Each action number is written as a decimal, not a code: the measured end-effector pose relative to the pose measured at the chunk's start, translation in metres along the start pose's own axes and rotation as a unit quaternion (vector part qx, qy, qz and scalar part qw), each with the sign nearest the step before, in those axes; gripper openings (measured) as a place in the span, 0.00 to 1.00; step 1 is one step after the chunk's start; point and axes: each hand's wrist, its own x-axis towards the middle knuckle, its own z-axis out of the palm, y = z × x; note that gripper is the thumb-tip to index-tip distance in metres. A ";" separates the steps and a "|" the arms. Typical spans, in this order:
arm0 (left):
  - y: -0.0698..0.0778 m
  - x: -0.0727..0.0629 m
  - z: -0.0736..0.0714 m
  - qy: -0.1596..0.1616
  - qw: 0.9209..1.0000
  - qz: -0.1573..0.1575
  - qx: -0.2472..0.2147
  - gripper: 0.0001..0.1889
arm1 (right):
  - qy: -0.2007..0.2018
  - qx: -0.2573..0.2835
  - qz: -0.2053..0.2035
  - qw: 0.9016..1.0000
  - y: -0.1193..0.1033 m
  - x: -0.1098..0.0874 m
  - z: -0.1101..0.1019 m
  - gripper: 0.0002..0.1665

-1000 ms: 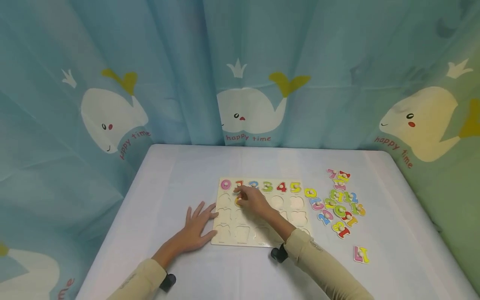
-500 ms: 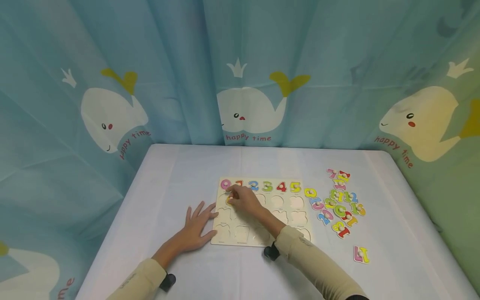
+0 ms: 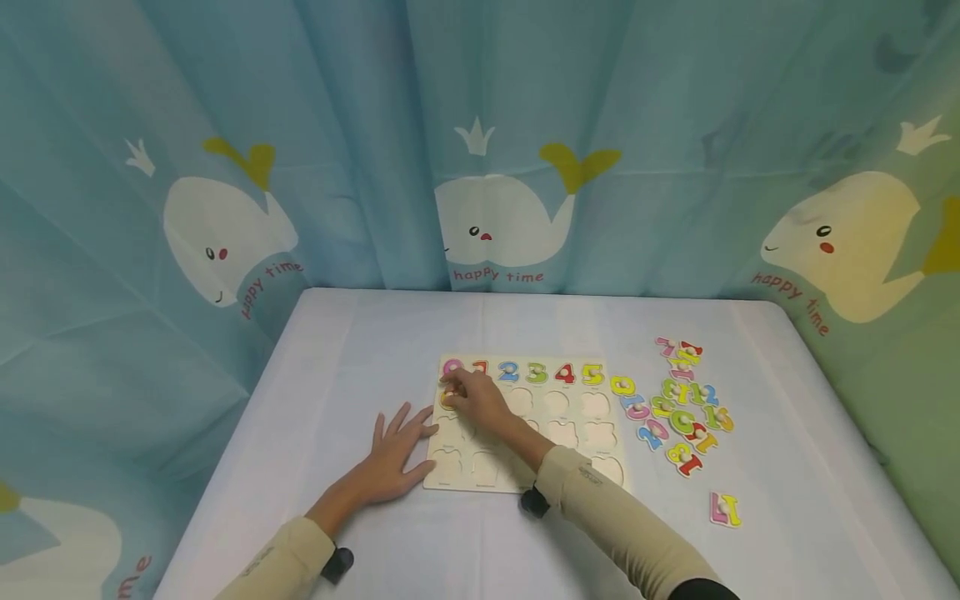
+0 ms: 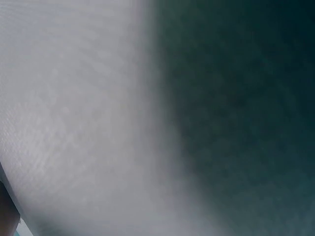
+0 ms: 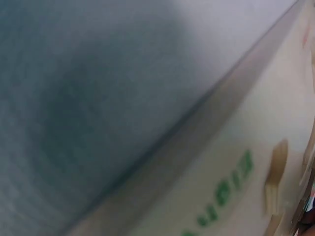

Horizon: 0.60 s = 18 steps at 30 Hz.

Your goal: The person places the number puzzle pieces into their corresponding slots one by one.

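Yellow-orange puzzle piece [image 3: 447, 402], mostly covered by fingertips, at the left end of the second row of a cream rectangular puzzle board [image 3: 538, 406]; numeral hidden. Cannot tell whether seated in a recess or just above. Pinched there by the bare right hand [image 3: 480, 402], thumb and fingers bent together, forearm slanting across the board. Bare left hand [image 3: 393, 458] spread palm down, thumb and nearest fingers at the board's left edge, others on the white table cover [image 3: 375, 350]. Along the board's top row: pink 0 [image 3: 452, 364] and red 1 [image 3: 480, 364], both partly hidden by the right hand, then blue 2 [image 3: 508, 372], green 3 [image 3: 536, 372], red 4 [image 3: 565, 373] and yellow 5 [image 3: 592, 374]. Pale cut-out recesses [image 3: 596, 405] in the rows below. Near the board's right edge, a loose cluster of knobbed, multicoloured number pieces [image 3: 682, 421]; nearer the person, well apart, a pink-and-yellow piece [image 3: 724, 509]. Beige sleeves [image 3: 285, 560] on both arms. Behind the table, a blue curtain [image 3: 360, 225] with white printed whales [image 3: 217, 237]. Blurred green lettering [image 5: 221, 194] on the board in the right wrist view.
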 end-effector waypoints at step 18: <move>-0.001 0.002 0.002 0.003 1.000 -0.003 0.004 0.29 | -0.019 0.016 0.009 1.000 -0.004 -0.002 0.000 0.14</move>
